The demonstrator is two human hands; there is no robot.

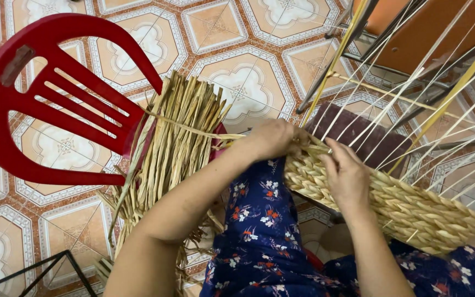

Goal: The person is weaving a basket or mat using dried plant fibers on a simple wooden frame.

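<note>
Closest to the camera, a lap in dark blue floral cloth (259,236) fills the bottom of the view, both bare forearms reaching out over it. The right hand (348,175) lies on top of the woven straw band (402,206), fingers spread and pressed flat on the braided rows, palm down, not curled around anything that shows. That band is a thick strip of plaited pale-gold fibre, running from the middle of the frame down toward the lower right edge, resting across the lap.

Just beyond, the left hand (273,137) is at the band's upper left end, its grip closed over the weave's edge; the fingers are hidden behind the knuckles, so exactly which strand they pinch cannot be told. From the working edge, thin pale upright stakes (413,93) fan up and out to the right.

To the left, a bundle of loose dried straw (174,146) stands beside the knee, leaning on the seat of a red plastic chair (45,104); one strand runs from it across to the left hand. Lower left, a black metal frame (39,272) pokes in.

Farther back, a patterned orange and white tiled floor (248,82), with metal rods (358,38) at upper right.
</note>
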